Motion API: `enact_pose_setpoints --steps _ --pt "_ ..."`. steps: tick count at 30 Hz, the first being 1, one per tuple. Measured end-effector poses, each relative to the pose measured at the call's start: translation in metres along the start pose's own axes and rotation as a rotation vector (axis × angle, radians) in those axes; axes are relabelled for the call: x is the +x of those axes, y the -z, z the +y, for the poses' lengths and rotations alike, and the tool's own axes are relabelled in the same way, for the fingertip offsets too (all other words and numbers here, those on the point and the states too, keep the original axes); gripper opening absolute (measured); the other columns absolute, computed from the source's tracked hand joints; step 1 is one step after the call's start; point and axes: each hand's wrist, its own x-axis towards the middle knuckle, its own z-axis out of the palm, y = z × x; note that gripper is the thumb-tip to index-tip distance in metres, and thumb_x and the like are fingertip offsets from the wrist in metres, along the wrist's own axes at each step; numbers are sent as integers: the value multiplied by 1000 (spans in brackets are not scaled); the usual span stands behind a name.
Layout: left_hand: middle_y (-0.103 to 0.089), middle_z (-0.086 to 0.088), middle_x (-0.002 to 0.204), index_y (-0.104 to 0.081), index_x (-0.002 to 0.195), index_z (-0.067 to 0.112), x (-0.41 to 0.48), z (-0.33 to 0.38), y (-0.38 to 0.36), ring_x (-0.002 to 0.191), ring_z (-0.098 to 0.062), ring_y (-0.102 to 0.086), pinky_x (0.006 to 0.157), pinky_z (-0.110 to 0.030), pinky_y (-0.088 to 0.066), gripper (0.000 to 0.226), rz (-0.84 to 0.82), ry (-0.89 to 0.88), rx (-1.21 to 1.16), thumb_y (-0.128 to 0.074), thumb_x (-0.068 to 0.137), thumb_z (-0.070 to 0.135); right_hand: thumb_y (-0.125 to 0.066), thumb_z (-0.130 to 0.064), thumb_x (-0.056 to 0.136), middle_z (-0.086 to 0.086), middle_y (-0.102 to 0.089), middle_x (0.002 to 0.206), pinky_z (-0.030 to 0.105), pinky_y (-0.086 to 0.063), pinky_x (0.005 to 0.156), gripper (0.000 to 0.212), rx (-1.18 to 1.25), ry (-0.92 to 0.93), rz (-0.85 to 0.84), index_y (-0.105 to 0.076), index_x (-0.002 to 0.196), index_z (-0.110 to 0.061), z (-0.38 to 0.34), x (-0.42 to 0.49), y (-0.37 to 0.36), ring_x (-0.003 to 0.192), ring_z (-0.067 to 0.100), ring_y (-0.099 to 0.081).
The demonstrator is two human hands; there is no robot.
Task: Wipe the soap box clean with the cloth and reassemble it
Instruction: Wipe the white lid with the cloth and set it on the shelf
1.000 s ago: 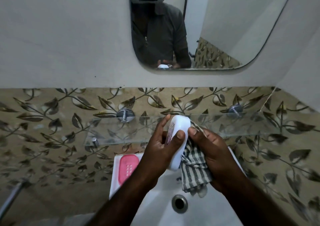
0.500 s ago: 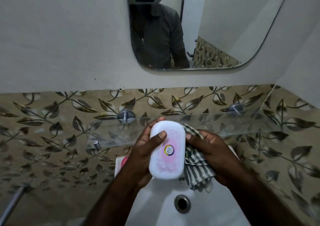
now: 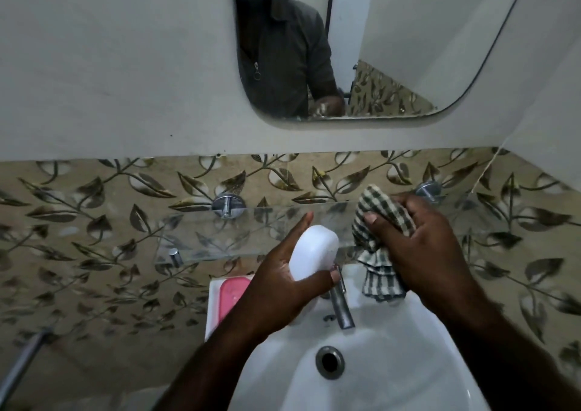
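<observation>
My left hand (image 3: 284, 281) grips a white oval soap box part (image 3: 312, 252) above the sink, thumb curled under its lower end and fingers behind it. Its plain white side faces me. My right hand (image 3: 430, 247) holds a bunched green-and-white checked cloth (image 3: 379, 247) a little to the right, apart from the white part. A pink soap box piece (image 3: 231, 297) lies on the sink's back left ledge, partly hidden by my left wrist.
A white sink (image 3: 393, 363) with a metal drain (image 3: 329, 362) is below my hands. A chrome tap (image 3: 341, 307) sits under them. A glass shelf (image 3: 220, 240) on metal mounts juts from the leaf-patterned tiles. A mirror (image 3: 393, 49) hangs above.
The white part has turned, so its pink label no longer shows. My right hand has lifted the cloth up and to the right, away from the part.
</observation>
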Motion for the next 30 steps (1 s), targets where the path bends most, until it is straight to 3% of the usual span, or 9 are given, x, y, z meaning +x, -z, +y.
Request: enact_pose_setpoints --steps 3,5,7,9,13,18,23,27,30 --pt "-67 32 104 -62 110 42 1 6 -5 96 12 -60 77 -7 -44 46 2 -21 84 -78 73 20 -57 -13 95 -5 -58 104 5 -43 81 24 -319 395 -147 -65 116 -18 -15 -21 -19 96 -5 -57" --pt "-70 28 83 -64 84 36 0 14 -2 77 7 -64 62 -6 -44 34 14 -74 125 -72 77 3 -49 -11 90 6 -53 130 26 -42 102 40 -502 660 -212 -59 128 -15 -10 -31 -32 120 16 -52" --pt "-70 22 89 -64 84 38 -3 20 0 81 5 -65 65 -10 -47 39 -3 -171 188 -69 77 0 -42 -10 89 10 -52 144 43 -35 110 46 -639 840 -241 -53 134 -16 -1 -34 -36 136 27 -42" --pt "-67 23 82 -61 78 42 -6 25 3 75 3 -62 63 -8 -44 44 -9 -218 234 -66 75 -1 -39 -7 88 10 -50 147 48 -30 116 51 -547 831 -313 -49 138 -17 1 -30 -35 143 25 -36" --pt "-56 20 62 -51 65 36 -9 27 1 59 4 -51 54 -9 -38 42 7 -221 307 -61 71 -4 -42 -9 81 1 -55 142 40 -38 113 57 -136 498 -303 -57 135 -13 -3 -20 -36 137 11 -47" --pt "-61 26 77 -58 87 36 -8 21 0 79 14 -60 64 -5 -42 35 -3 -265 328 -63 74 4 -39 -5 82 11 -56 140 38 -27 117 54 -443 790 -363 -59 132 -7 -2 -37 -43 136 24 -42" --pt "-56 14 69 -50 74 32 -10 17 -4 62 2 -52 53 -11 -35 20 29 -204 290 -58 62 17 -46 7 76 -12 -57 135 30 -40 111 65 -142 467 -221 -57 134 -20 5 -28 -37 131 3 -50" --pt "-60 27 98 -58 104 33 -9 21 -2 97 18 -56 77 -1 -41 38 -15 -330 367 -61 78 5 -39 -4 84 11 -58 138 40 -30 117 52 -476 782 -273 -58 132 -10 0 -49 -48 135 25 -44" --pt "-62 21 97 -57 100 37 -9 21 2 92 13 -58 74 -2 -41 45 16 -321 359 -63 75 0 -41 0 83 3 -56 139 37 -31 117 54 -350 724 -307 -59 132 -11 5 -37 -48 138 16 -43"
